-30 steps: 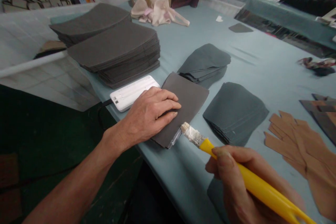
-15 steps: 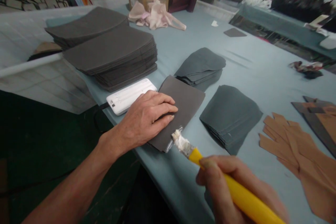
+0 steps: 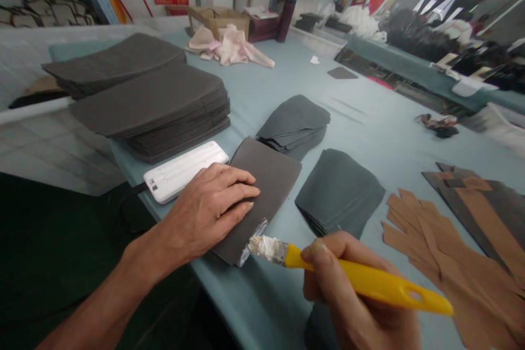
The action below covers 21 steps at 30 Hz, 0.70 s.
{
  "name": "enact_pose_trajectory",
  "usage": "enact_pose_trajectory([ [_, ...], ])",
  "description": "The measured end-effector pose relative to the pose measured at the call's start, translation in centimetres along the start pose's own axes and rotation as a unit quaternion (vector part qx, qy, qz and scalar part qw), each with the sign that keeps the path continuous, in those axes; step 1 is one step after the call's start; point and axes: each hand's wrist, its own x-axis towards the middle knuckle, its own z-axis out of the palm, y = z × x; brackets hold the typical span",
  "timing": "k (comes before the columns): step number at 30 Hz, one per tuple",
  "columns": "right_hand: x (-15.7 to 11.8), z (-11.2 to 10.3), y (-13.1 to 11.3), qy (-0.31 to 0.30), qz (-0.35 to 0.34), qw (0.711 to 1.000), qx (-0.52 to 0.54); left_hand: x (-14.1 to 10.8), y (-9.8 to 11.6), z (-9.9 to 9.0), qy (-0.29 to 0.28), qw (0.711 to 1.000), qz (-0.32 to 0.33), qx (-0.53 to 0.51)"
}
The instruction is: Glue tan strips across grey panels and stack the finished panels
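Observation:
My left hand lies flat with fingers a little apart on a dark grey sheet piece near the table's front edge. In my right hand is a brush with a yellow handle, pinched between thumb and fingers. White paste coats its bristles, which touch the lower right edge of the grey piece. A white smear shows along that edge. Just behind my left hand is a white oblong device with a cable.
Tall stacks of dark sheets stand at the back left. Two smaller green-grey stacks lie right of the piece, brown strips further right. A pink cloth and cardboard box are at the back.
The brush has moved along the piece's edge toward its near corner, and its handle is now more level. The white smear is larger. The camera view has shifted, with my left hand still on the piece.

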Motion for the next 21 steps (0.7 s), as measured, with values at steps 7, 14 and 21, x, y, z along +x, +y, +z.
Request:
enact_pose_trajectory([
  [7,5.1,-0.8,1.5,0.036,-0.048,0.997,0.043,-0.1,0.0,-0.2,-0.002,1.0,-0.002,0.001],
  [14,8.5,-1.2,1.2,0.066,-0.09,0.993,0.029,0.0,0.0,-0.2,0.013,1.0,0.014,0.013],
  [21,11.7,-2.1,1.7,0.088,-0.105,0.991,0.002,-0.2,-0.2,0.0,0.023,1.0,0.016,0.014],
])
